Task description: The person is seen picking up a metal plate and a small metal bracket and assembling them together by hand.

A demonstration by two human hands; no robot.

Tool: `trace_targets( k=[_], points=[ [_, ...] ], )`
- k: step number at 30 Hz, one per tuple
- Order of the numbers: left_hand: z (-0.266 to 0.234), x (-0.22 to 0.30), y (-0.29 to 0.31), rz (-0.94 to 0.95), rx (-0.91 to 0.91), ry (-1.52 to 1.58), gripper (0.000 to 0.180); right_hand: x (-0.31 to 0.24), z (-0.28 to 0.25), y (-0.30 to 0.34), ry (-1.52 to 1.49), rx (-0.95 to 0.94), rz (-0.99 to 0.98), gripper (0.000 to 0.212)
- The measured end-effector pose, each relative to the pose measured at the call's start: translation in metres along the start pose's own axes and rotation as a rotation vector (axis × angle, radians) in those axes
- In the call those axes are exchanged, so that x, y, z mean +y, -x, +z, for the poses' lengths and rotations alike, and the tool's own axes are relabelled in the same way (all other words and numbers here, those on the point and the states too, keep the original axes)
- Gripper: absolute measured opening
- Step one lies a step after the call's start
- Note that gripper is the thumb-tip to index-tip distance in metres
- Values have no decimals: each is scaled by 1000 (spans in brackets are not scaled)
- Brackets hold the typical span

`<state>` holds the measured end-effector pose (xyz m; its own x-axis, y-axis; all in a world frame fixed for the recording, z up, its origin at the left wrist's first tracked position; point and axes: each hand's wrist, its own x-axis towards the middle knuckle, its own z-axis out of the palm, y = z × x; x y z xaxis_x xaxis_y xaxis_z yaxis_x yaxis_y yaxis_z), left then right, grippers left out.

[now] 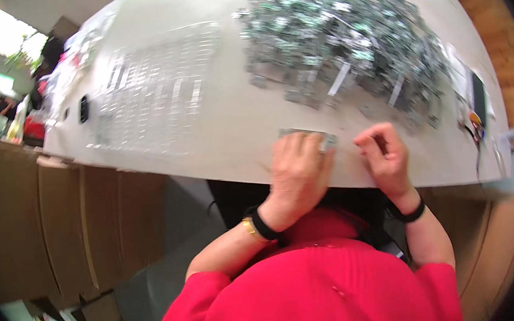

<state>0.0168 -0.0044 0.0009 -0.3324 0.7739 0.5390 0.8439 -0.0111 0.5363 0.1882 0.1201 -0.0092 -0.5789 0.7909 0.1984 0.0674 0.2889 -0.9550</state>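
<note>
My left hand (pixel 299 171) is near the table's front edge. Its fingers are bent over a small flat grey metal piece (pixel 329 142), and part of that piece is hidden under them. To its right, my right hand (pixel 386 155) is raised a little with thumb and fingertips drawn together; whatever may be between them is too small or hidden to make out. Beyond both hands lies a large heap of small silvery-green metal pieces (pixel 331 31), with several longer strips among them.
A clear plastic tray (pixel 153 86) with rows of compartments lies on the white table (pixel 239 118) at the left. A small black object (pixel 84 108) is beside it. Tools (pixel 475 126) and a dark flat item (pixel 479 97) lie at the right edge. Cardboard boxes (pixel 80 225) stand below left.
</note>
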Motion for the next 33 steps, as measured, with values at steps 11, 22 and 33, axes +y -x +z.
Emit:
trace_targets(
  k=[11,22,33],
  points=[
    [0,-9,7,-24,-38,-116,17,1,1,1,-63,-39,7,12],
    [-48,-38,22,-118,17,-216,16,2,-3,0,-49,-64,39,12],
    [-52,-37,17,-199,-66,-215,29,3,-1,-1,-39,-56,55,12]
  ],
)
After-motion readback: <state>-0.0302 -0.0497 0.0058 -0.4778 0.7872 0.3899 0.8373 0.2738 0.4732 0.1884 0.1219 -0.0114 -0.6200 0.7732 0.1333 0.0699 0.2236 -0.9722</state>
